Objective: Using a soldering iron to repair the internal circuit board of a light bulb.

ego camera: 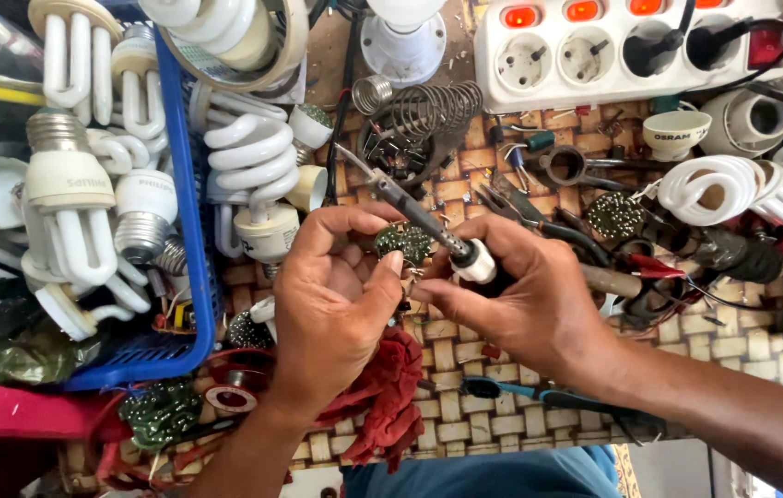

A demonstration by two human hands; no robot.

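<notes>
Your woven counter (465,429) is crowded from edge to edge. Along its left edge sits the blue basket (190,277), heaped with spiral fluorescent lamps (73,198). At the far right corner lies the white power strip (631,51), its red switches lit and two black plugs in its sockets. Just in front of it, near the far edge, the coiled wire soldering-iron stand (428,111) stands with nothing in it. A red rag (391,397) lies at the near edge under your left wrist, and blue-handled pliers (539,395) lie beside it under your right forearm.

At the middle of the counter, your left hand (336,304) is curled around a small round green circuit board (404,243), pinching it between thumb and fingertips and holding it up off the surface. Your right hand (529,300) is closed around the soldering iron (428,221) at its white collar (the tip points away toward the far edge, past the board, so it does not seem to be on a joint right now).

The work looks to be in the middle: the board is out of its lamp housing and in hand, the iron is picked up, but I can't tell which joints are done. More bare boards (614,214) lie near the right edge and the near left corner, unattended, and loose lamp bases (677,129) lie open beside the strip.
</notes>
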